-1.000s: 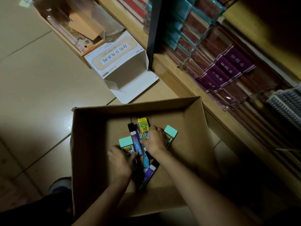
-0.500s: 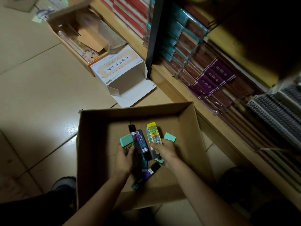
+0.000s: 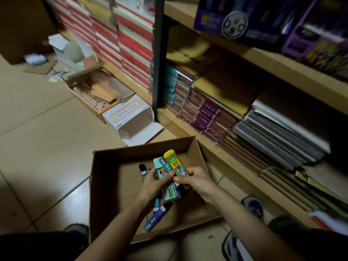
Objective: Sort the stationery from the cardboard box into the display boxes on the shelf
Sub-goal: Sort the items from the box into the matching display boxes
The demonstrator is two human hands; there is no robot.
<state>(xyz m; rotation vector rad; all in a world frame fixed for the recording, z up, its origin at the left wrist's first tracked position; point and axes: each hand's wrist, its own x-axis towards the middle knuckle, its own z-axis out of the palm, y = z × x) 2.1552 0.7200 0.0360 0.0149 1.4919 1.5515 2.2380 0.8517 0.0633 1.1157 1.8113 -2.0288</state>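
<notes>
My left grip [image 3: 156, 183] and right grip [image 3: 197, 180] together clasp a bundle of stationery packs [image 3: 174, 164] above the cardboard box [image 3: 102, 185] on the floor; more lead cases [image 3: 158, 215] lie inside it.

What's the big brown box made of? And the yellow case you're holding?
The box looks like plain brown cardboard: matte, with folded walls and raw edges. The yellow case is probably plastic: smooth, slightly glossy cap, printed label. The right hand covers its lower end.
</notes>
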